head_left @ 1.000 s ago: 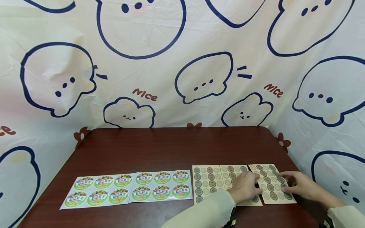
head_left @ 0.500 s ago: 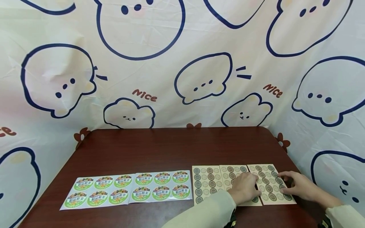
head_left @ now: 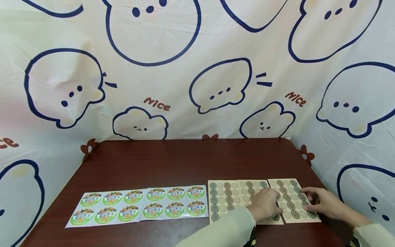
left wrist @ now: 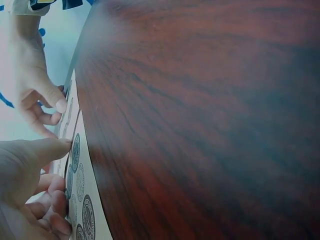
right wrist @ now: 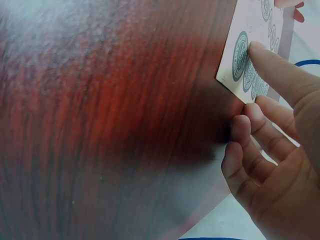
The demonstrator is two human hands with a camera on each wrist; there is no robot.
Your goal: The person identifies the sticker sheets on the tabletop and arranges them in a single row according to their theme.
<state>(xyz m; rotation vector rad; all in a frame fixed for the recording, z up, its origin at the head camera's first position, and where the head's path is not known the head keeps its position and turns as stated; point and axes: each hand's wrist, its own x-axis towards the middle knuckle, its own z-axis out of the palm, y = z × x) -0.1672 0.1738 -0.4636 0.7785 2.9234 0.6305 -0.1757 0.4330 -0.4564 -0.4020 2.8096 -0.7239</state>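
Observation:
Three cream sheets of round stickers lie side by side at the right of the table in the head view. My left hand (head_left: pixel 263 205) rests on the middle sheet (left wrist: pixel 90 172), its fingertips by the seam with the rightmost sheet (head_left: pixel 290 206). The right hand (head_left: pixel 327 203) touches that rightmost sheet's right edge. In the right wrist view its thumb (right wrist: pixel 275 65) presses on top of the sheet near a corner, while the other fingers lie loosely bent beside the edge. Part of the middle sheet is hidden under my left hand and sleeve.
Two white sheets of green round fruit stickers (head_left: pixel 142 206) lie joined at the left. The leftmost cream sheet (head_left: pixel 220 185) sits just right of them. A dark wooden table (head_left: pixel 191 161) stands against a cartoon-printed cloth (head_left: pixel 172 82).
The rightmost sheet and the right hand have shifted very slightly left since a second ago. Since half a second ago the hands and sheets have stayed almost still.

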